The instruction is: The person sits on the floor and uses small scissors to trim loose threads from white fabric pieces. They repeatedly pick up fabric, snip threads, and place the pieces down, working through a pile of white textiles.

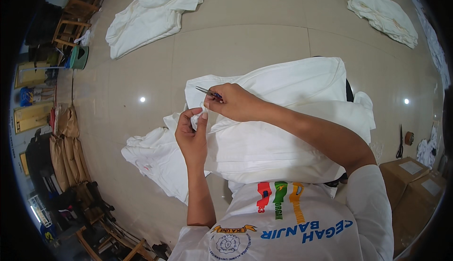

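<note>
White cloth, which looks like a garment [283,140], is spread across my lap. A fold of it is pinched between the thumb and fingers of my left hand [191,131]. Just above and to the right, my right hand [238,101] is closed around a small pair of thread snips [205,91], their metal blades pointing left and slightly up. The right fingertips also sit close against the cloth at my left hand. Whether they pinch it or a thread is too small to make out.
More white garments lie on the tiled floor: one heap [158,159] at my left, folded ones far left [155,15] and far right [383,13]. Black scissors [400,142], a brown tape roll [409,138] and cardboard boxes [396,171] are at right. Brown sacks [71,162] line the left.
</note>
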`<state>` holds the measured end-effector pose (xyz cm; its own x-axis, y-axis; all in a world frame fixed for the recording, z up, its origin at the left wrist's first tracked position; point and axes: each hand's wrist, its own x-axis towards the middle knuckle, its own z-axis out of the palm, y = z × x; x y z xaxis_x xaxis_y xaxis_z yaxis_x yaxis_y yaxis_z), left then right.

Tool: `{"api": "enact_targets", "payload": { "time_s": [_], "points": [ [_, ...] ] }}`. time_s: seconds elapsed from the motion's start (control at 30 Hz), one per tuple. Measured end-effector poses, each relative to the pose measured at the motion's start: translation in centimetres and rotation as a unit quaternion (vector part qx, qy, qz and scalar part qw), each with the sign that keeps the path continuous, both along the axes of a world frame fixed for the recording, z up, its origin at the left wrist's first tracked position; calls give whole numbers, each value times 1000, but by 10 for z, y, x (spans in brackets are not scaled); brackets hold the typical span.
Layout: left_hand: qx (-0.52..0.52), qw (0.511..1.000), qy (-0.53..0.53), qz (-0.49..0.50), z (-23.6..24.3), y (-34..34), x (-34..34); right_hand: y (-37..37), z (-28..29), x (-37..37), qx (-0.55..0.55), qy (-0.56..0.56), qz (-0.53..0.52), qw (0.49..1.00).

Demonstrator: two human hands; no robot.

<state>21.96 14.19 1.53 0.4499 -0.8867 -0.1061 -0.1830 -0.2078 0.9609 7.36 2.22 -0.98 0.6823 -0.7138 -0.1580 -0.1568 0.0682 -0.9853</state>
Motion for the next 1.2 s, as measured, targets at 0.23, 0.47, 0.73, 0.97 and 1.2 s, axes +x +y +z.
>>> {"api": "enact_targets", "payload": {
  "time_s": [0.23,0.47,0.73,0.97,1.2],
  "points": [
    [5,1000,13,19,-7,1,4,-1,5,-2,11,13,2,1000],
    [36,993,114,-1,-5,0,16,-1,4,-2,8,19,1,1000],
    [43,990,133,30,-1,-3,10,12,2,-7,62,2,-68,996],
    [12,993,117,29,-8,-2,11,27,23,-20,476,-86,62,873],
    [9,996,89,27,-7,-2,8,30,18,-14,518,-127,66,843]
  ]
}}
